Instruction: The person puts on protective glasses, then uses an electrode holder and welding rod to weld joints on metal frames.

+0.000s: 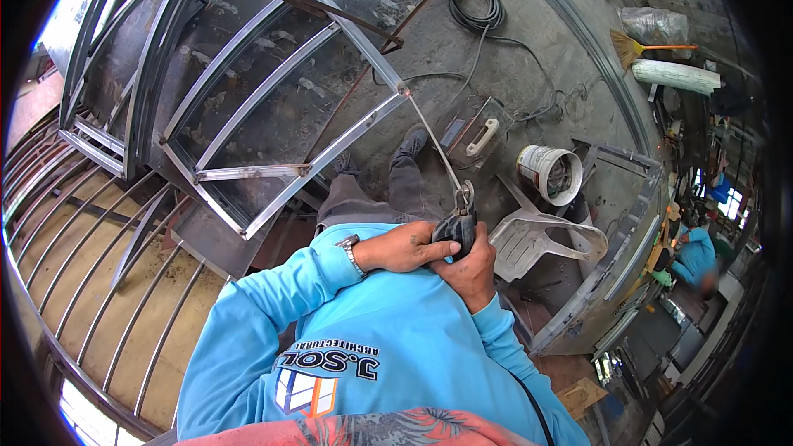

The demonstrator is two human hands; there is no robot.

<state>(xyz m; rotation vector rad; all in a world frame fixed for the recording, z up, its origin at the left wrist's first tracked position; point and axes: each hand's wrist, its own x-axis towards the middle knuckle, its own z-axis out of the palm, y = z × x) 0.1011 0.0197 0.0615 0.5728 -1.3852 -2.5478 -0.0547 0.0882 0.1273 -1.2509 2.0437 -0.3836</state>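
Both my hands are closed around a black electrode holder (456,230) in front of my belly. My left hand (405,246), with a watch at its wrist, grips it from the left, thumb across it. From the right, my right hand (471,271) wraps its lower part. A long thin welding rod (435,145) runs from the holder's jaws up and left. Its far tip meets, or nearly meets, the corner of a silvery metal frame (355,124), where a small orange glow shows. That frame has curved bars and lies over a dark steel table (273,107).
A rusty bar (318,10) crosses the frame. Around my feet are a box with a pale handle (483,137), a white bucket (537,167), a plastic chair (529,244) and coiled cable (477,2). Curved metal railing (91,264) stands left. Another person (692,260) is far right.
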